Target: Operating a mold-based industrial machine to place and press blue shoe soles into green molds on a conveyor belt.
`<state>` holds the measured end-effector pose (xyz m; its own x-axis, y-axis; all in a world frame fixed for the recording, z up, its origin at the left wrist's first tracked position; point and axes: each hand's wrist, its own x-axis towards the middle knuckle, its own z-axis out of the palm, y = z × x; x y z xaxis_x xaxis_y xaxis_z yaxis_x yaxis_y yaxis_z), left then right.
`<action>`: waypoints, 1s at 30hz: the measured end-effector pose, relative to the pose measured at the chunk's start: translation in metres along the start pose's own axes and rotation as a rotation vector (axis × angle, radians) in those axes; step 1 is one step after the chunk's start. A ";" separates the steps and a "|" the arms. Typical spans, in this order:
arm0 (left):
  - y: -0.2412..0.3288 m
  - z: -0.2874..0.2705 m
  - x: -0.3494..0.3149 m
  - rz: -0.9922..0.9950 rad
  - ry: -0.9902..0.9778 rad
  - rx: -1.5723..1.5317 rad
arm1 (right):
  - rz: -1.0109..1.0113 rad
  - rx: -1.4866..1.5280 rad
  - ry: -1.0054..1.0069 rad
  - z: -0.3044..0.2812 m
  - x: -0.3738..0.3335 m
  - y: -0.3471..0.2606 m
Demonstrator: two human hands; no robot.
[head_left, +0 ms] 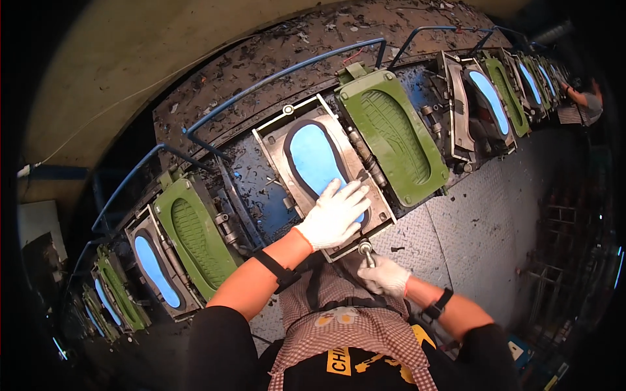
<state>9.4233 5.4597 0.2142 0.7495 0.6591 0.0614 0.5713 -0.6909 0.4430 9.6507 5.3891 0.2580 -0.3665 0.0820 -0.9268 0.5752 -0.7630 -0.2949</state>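
Note:
An opened shoe-sole mould lies in front of me, its metal frame (276,151) holding a blue insole (312,155) edged by a dark rim. Its green half (391,133), with a sole-shaped hollow, is folded out to the right. My left hand (336,215), in a white knit glove, lies over the insole's near end with fingers stretched out and slightly apart. Gloved as well, my right hand (385,277) is closed around a short metal handle (367,253) with a round end, at the frame's front edge. Its fingers are partly hidden.
More moulds with blue insoles stand in a row to the left (156,270) and right (489,98). Blue tube rails (287,77) run behind them, before a platform (222,94) strewn with dark scraps. Metal plate flooring (469,221) lies at right. Another person (582,104) works far right.

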 end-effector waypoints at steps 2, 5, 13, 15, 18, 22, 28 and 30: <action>0.004 -0.002 0.001 -0.031 -0.051 0.025 | -0.298 -1.043 0.266 -0.022 0.020 0.004; 0.007 -0.008 0.010 -0.036 -0.049 0.001 | -0.548 -1.638 0.444 -0.046 0.031 0.001; -0.039 -0.016 -0.032 -0.623 0.638 -0.177 | -1.030 -1.620 0.442 -0.073 0.032 -0.011; -0.072 -0.003 -0.050 -1.148 1.301 -0.619 | -1.025 -1.567 0.314 -0.077 0.036 -0.016; -0.098 0.043 -0.063 -1.516 1.326 -1.580 | -0.991 -1.516 0.290 -0.079 0.033 -0.022; -0.062 0.102 -0.094 -1.204 1.373 -1.672 | -0.998 -1.324 0.200 -0.083 0.018 -0.024; 0.016 0.114 -0.145 -1.388 0.187 -0.550 | -0.947 -0.744 0.566 -0.090 0.020 -0.039; 0.023 0.102 -0.134 -1.521 0.733 -0.608 | -1.037 -0.762 0.563 -0.088 0.030 -0.053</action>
<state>9.3704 5.3251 0.1252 -0.6456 0.6484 -0.4035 0.2309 0.6693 0.7062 9.6739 5.4883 0.2251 -0.6294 0.7667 -0.1267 0.5435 0.3178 -0.7770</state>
